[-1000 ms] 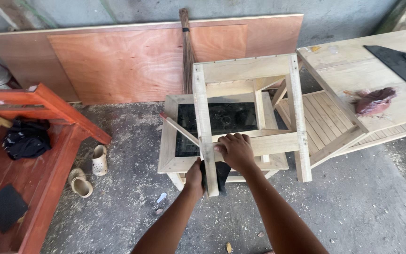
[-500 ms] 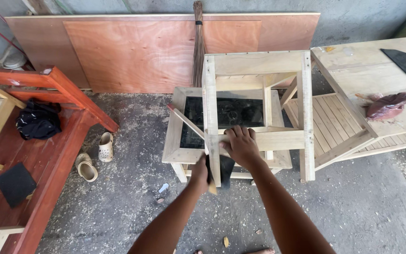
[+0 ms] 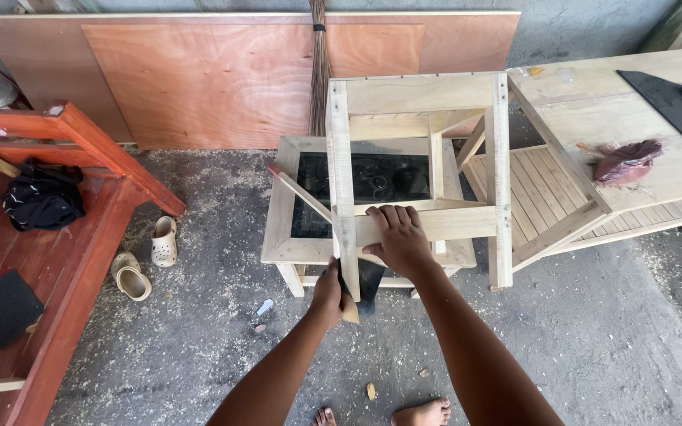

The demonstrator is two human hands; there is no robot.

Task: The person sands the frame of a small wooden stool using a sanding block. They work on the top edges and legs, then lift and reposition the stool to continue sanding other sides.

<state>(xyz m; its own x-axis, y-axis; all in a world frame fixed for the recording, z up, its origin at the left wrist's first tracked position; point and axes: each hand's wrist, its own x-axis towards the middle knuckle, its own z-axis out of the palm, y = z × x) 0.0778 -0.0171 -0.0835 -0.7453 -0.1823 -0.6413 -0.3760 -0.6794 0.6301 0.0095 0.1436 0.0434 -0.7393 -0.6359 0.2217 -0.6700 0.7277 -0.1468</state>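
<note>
Directly below you, your right hand (image 3: 399, 237) lies flat on the frame (image 3: 420, 158), fingers over its front rail. Your left hand (image 3: 331, 290) is closed around a dark sanding sheet (image 3: 369, 282) at the frame's near leg. A low table (image 3: 290, 197) stands beneath, plywood (image 3: 215, 79) and a broom (image 3: 319, 71) behind, sandals (image 3: 148, 256) left, a desk (image 3: 617, 118) right. Sawdust covers the concrete floor (image 3: 593, 331).

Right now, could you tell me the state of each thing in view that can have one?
Left hand: closed around a dark sanding sheet.
Right hand: pressed flat on the wooden frame.
Wooden frame: unfinished, resting on a glass-topped table.
Sandals: off, lying on the floor.
</note>
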